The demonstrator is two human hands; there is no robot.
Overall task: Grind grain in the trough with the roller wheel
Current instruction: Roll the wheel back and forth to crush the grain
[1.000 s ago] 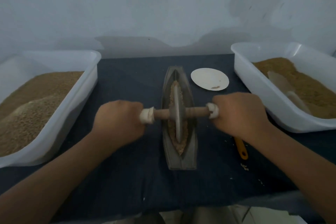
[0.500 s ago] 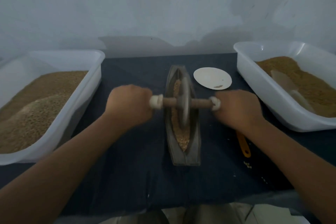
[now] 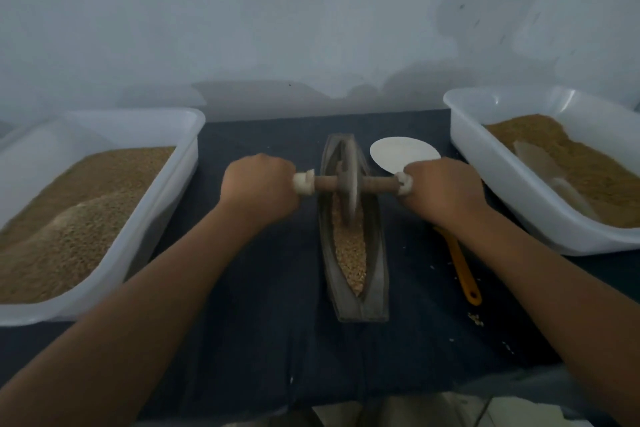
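A narrow boat-shaped grey trough [image 3: 375,288] lies lengthwise on the dark cloth, with tan crushed grain [image 3: 349,250] along its groove. The roller wheel [image 3: 348,184], a thin disc on a wooden axle, stands upright in the far half of the trough. My left hand [image 3: 259,187] grips the axle's left handle and my right hand [image 3: 440,189] grips the right handle, both fists curled round the white-wrapped ends.
A white tub [image 3: 166,184] of grain sits at the left. Another white tub [image 3: 491,184] at the right holds finer brown grain and a scoop [image 3: 540,163]. A white plate [image 3: 398,154] lies behind the right hand; an orange-handled tool [image 3: 464,270] lies right of the trough.
Both hands have pushed the roller wheel away from me along the trough, from its middle to the far half. More grain now shows in the near part of the groove.
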